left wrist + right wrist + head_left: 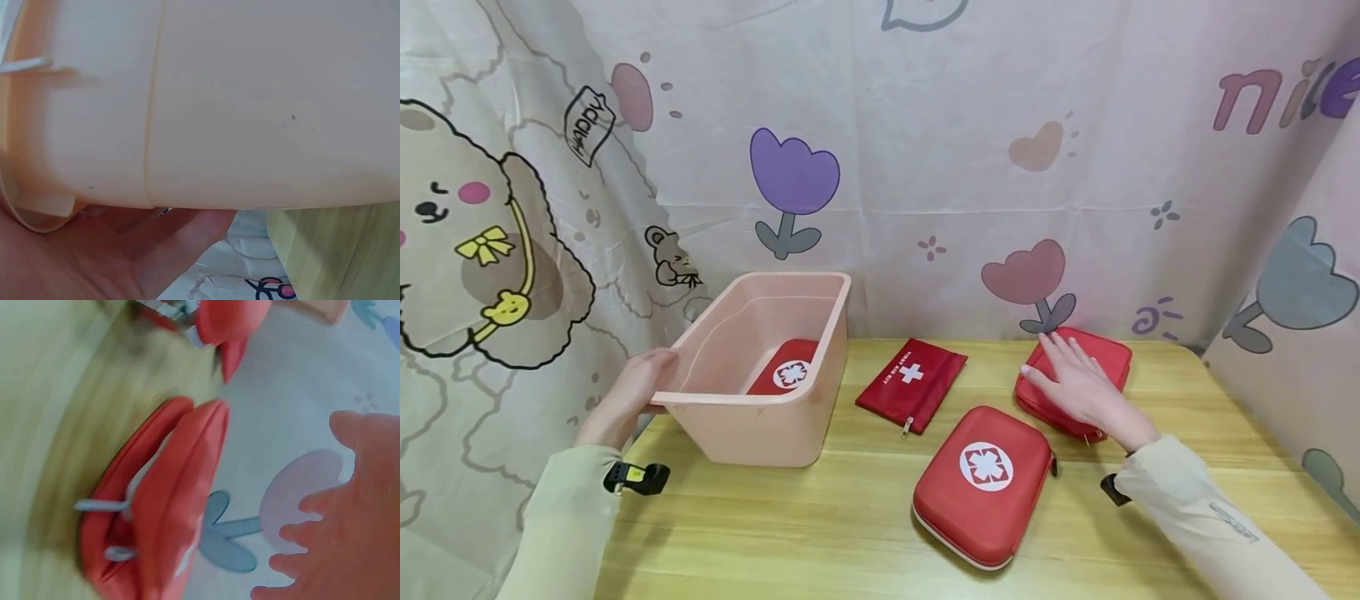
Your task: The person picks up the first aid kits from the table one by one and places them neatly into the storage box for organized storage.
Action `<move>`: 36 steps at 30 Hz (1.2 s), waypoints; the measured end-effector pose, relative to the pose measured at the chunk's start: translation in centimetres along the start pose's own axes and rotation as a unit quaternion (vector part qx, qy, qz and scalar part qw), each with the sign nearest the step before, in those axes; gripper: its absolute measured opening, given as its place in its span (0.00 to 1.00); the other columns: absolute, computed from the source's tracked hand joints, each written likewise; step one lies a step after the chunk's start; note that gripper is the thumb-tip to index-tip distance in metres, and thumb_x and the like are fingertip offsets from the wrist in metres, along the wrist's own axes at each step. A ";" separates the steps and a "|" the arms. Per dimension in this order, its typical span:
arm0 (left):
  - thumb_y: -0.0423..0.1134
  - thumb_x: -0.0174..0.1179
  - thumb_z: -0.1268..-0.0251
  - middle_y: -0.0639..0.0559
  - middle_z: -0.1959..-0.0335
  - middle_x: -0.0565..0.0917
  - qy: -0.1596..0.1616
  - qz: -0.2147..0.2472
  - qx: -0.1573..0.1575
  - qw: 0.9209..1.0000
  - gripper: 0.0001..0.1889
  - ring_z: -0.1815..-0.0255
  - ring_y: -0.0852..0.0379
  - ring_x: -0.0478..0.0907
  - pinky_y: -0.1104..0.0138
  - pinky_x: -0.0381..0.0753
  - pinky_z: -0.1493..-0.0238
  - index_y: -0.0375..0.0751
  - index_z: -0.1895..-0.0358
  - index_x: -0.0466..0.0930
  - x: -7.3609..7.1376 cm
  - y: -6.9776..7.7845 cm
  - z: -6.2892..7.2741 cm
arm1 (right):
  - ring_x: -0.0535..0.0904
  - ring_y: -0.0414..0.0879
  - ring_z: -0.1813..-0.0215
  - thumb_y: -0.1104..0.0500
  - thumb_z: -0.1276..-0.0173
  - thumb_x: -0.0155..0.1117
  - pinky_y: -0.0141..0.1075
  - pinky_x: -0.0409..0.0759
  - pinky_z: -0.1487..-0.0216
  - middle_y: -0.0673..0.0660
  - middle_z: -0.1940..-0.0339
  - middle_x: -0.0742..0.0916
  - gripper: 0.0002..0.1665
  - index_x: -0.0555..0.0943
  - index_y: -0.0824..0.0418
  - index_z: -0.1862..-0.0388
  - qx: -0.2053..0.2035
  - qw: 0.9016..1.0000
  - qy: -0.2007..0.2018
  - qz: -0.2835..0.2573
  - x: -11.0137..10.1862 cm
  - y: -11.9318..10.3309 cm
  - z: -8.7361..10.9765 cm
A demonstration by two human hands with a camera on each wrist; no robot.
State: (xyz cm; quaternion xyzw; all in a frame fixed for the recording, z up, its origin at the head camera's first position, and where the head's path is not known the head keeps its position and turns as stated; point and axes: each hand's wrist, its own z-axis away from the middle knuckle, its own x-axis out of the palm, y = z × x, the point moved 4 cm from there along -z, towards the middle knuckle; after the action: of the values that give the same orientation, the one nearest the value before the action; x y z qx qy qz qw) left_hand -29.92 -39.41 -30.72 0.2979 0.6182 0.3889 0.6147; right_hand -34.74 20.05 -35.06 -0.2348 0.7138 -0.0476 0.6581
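Observation:
My left hand [634,385] grips the near left corner of a pale pink plastic bin [748,433]; the left wrist view shows the hand [150,250] against the outside of its wall [262,112]. Inside the bin lies a red first aid case [772,375] with a white emblem, partly hidden by the rim. On the right, my right hand [1078,385] is spread over a red zippered bag [1108,354] at the back of the table. From the right wrist, fingers [306,556] show apart from the bag [175,494], whose zipper pulls hang at its side.
A flat red first aid pouch [917,379] lies on the wooden table [775,533], just right of the bin. Nearer the front is a red hard-shell first aid case [977,517] with a white round emblem. A printed curtain [910,167] hangs behind the table.

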 end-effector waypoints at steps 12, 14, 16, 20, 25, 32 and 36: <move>0.52 0.30 0.21 0.23 0.39 0.64 -0.002 0.008 0.003 1.000 0.35 0.63 0.63 0.75 0.62 0.82 0.65 0.23 0.27 0.49 0.0 -0.5 0.1 | 0.43 0.80 0.29 0.32 0.26 0.45 0.74 0.44 0.37 0.80 0.27 0.54 0.53 0.50 0.73 0.24 0.043 0.999 -0.014 0.027 2.3 5.8 0.8; 0.52 0.30 0.21 0.24 0.39 0.65 -0.003 0.004 0.004 1.000 0.35 0.63 0.63 0.75 0.62 0.82 0.65 0.23 0.27 0.50 0.0 -0.4 0.1 | 0.44 0.81 0.30 0.33 0.26 0.45 0.73 0.45 0.36 0.81 0.28 0.54 0.52 0.51 0.74 0.24 0.044 0.998 -0.025 0.032 3.1 6.4 0.9; 0.52 0.30 0.21 0.24 0.40 0.66 -0.004 0.001 0.004 1.000 0.35 0.63 0.62 0.76 0.61 0.82 0.64 0.23 0.27 0.50 0.0 -0.3 0.1 | 0.44 0.82 0.31 0.34 0.26 0.46 0.71 0.45 0.35 0.82 0.28 0.55 0.52 0.52 0.76 0.25 0.043 0.998 -0.035 0.032 3.8 6.8 1.1; 0.53 0.30 0.21 0.25 0.40 0.67 -0.003 -0.003 0.006 1.000 0.35 0.63 0.62 0.76 0.61 0.82 0.64 0.23 0.27 0.51 0.0 -0.2 0.1 | 0.44 0.82 0.31 0.36 0.26 0.48 0.69 0.44 0.33 0.83 0.29 0.54 0.51 0.54 0.77 0.27 0.031 0.999 -0.038 0.019 4.4 7.2 1.2; 0.53 0.30 0.21 0.25 0.42 0.68 -0.002 -0.001 0.007 1.000 0.35 0.64 0.62 0.76 0.61 0.82 0.65 0.22 0.28 0.51 -0.1 -0.4 0.1 | 0.45 0.82 0.31 0.36 0.28 0.52 0.72 0.48 0.35 0.82 0.29 0.56 0.50 0.57 0.75 0.26 0.018 0.999 -0.042 0.006 4.2 7.5 1.1; 0.53 0.30 0.21 0.25 0.41 0.67 0.001 0.001 0.010 1.000 0.35 0.64 0.62 0.76 0.61 0.82 0.65 0.22 0.28 0.51 0.0 -0.3 0.0 | 0.48 0.79 0.30 0.43 0.31 0.62 0.73 0.53 0.38 0.80 0.29 0.59 0.45 0.62 0.73 0.29 -0.048 0.997 -0.047 -0.042 3.5 8.2 1.2; 0.53 0.30 0.21 0.25 0.40 0.66 0.004 -0.001 0.014 1.000 0.35 0.62 0.62 0.75 0.61 0.81 0.65 0.23 0.28 0.51 0.0 -0.2 0.0 | 0.54 0.75 0.31 0.49 0.33 0.64 0.71 0.60 0.40 0.78 0.31 0.62 0.40 0.66 0.72 0.31 -0.083 0.993 -0.037 -0.070 2.9 8.6 1.1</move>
State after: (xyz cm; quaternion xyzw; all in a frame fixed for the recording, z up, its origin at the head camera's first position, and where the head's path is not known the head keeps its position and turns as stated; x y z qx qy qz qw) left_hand -29.91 -39.54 -30.88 0.3040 0.6262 0.3809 0.6085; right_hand -36.09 26.79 -41.08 -0.3401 0.6721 -0.0253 0.6572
